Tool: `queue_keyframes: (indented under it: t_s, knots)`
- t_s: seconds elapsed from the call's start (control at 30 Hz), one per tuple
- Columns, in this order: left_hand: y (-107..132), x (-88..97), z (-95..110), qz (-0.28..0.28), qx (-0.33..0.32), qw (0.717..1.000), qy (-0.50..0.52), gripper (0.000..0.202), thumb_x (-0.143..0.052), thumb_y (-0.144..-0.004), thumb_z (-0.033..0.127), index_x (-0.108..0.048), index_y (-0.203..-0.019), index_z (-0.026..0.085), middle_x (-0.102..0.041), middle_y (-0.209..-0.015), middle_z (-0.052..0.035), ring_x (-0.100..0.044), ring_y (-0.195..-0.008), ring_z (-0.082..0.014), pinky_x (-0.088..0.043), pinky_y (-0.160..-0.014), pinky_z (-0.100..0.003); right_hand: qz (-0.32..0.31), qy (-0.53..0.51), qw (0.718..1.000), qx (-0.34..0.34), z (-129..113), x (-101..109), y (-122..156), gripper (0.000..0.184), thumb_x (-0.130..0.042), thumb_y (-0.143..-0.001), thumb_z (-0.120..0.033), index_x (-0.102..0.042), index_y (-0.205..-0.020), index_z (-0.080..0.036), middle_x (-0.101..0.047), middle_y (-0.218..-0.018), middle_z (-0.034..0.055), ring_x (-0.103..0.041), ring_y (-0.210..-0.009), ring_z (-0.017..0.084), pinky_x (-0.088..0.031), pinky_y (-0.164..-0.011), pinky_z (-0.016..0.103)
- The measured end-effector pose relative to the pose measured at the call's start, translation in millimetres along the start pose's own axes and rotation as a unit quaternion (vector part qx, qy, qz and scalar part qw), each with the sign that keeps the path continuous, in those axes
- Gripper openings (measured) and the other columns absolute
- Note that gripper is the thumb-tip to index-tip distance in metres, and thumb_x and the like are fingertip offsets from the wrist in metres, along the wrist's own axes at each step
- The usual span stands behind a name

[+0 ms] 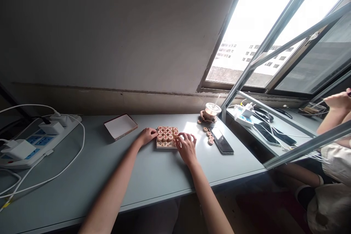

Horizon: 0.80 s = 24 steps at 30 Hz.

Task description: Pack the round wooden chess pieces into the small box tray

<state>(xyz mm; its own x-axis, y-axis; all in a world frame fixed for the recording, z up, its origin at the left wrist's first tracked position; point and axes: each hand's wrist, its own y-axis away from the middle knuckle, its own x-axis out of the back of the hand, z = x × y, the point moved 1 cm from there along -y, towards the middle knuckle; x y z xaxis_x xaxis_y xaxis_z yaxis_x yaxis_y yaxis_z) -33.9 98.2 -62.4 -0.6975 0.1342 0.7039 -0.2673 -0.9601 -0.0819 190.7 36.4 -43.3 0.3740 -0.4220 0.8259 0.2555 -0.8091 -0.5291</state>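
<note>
A shallow box filled with rows of round wooden Chinese chess pieces lies on the desk between my hands. The pieces in it bear red and dark characters. My left hand is at the box's left side, fingers bent and closed on its edge. At the right edge, my right hand has thumb and forefinger pinched at a piece in the front right part, its other fingers lifted. The fingers partly hide that piece. Several loose pieces lie on the desk right of my right hand.
An open box lid lies on the left. A phone and a lidded drink cup with a straw stand right. Power strips and white cables occupy the far left. Past a metal frame, another person's arm shows.
</note>
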Motion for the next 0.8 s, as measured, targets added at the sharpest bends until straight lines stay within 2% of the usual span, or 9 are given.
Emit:
queue_keyframes:
  t_s: [0.27,0.33,0.43,0.53,0.6,0.7,0.8]
  knots:
    - [2.5,1.4,3.1,-0.004,0.000,1.000,0.009,0.027,-0.041,-0.073,0.031,-0.057,-0.055,0.019,-0.038,-0.055,0.0026,-0.029,-0.060,-0.0130,-0.021,-0.058,-0.026,0.003,-0.006,1.000,-0.008,2.7,0.4,0.3,0.023,-0.043,-0.094,-0.027,-0.065,-0.097,-0.027,-0.063,-0.110,0.0040,-0.051,-0.106,0.021,-0.016,-0.105,0.044]
    - [2.7,2.0,3.8,-0.005,0.006,1.000,0.009,0.027,-0.041,-0.073,0.031,-0.056,-0.054,0.019,-0.038,-0.054,0.0025,-0.030,-0.059,-0.0130,-0.021,-0.058,-0.026,0.024,0.016,0.998,-0.059,15.7,6.1,1.3,0.025,-0.041,-0.094,-0.026,-0.065,-0.099,-0.026,-0.063,-0.112,0.0045,-0.050,-0.108,0.021,-0.019,-0.103,0.044]
    - [2.0,1.9,3.4,-0.003,0.005,1.000,0.007,0.026,-0.042,-0.073,0.032,-0.055,-0.054,0.019,-0.039,-0.055,0.0024,-0.031,-0.060,-0.0129,-0.021,-0.059,-0.026,0.053,0.091,0.977,-0.184,49.9,18.0,9.0,0.027,-0.042,-0.091,-0.023,-0.064,-0.106,-0.021,-0.058,-0.120,0.0094,-0.046,-0.113,0.026,-0.024,-0.097,0.045]
    - [2.4,2.2,3.9,-0.002,0.008,1.000,0.011,0.027,-0.042,-0.073,0.033,-0.054,-0.053,0.018,-0.040,-0.055,0.0020,-0.032,-0.059,-0.0130,-0.022,-0.058,-0.026,0.019,0.181,0.941,-0.285,84.7,26.5,22.6,0.033,-0.044,-0.088,-0.021,-0.060,-0.115,-0.015,-0.051,-0.126,0.0167,-0.042,-0.114,0.031,-0.030,-0.090,0.047]
    - [3.6,3.2,5.7,-0.004,0.013,1.000,0.015,0.027,-0.043,-0.073,0.033,-0.053,-0.053,0.018,-0.041,-0.055,0.0015,-0.033,-0.060,-0.0132,-0.022,-0.058,-0.026,-0.021,0.206,0.926,-0.315,98.8,28.5,30.6,0.034,-0.044,-0.087,-0.021,-0.059,-0.116,-0.014,-0.051,-0.121,0.0184,-0.043,-0.112,0.033,-0.033,-0.086,0.046]
    - [5.8,5.4,9.3,-0.010,0.015,1.000,0.016,0.027,-0.043,-0.074,0.033,-0.052,-0.054,0.017,-0.044,-0.056,0.0009,-0.034,-0.060,-0.0135,-0.023,-0.058,-0.026,-0.053,0.186,0.933,-0.304,104.5,27.2,36.2,0.028,-0.042,-0.087,-0.021,-0.063,-0.106,-0.015,-0.054,-0.116,0.0174,-0.046,-0.108,0.032,-0.037,-0.083,0.046]
    - [6.9,6.9,11.3,-0.010,0.018,1.000,0.008,0.027,-0.043,-0.074,0.033,-0.053,-0.053,0.017,-0.044,-0.055,0.0008,-0.034,-0.060,-0.0134,-0.024,-0.058,-0.026,-0.045,0.139,0.950,-0.276,103.1,23.1,36.2,0.026,-0.041,-0.087,-0.022,-0.064,-0.098,-0.016,-0.054,-0.116,0.0168,-0.047,-0.107,0.032,-0.040,-0.081,0.045]
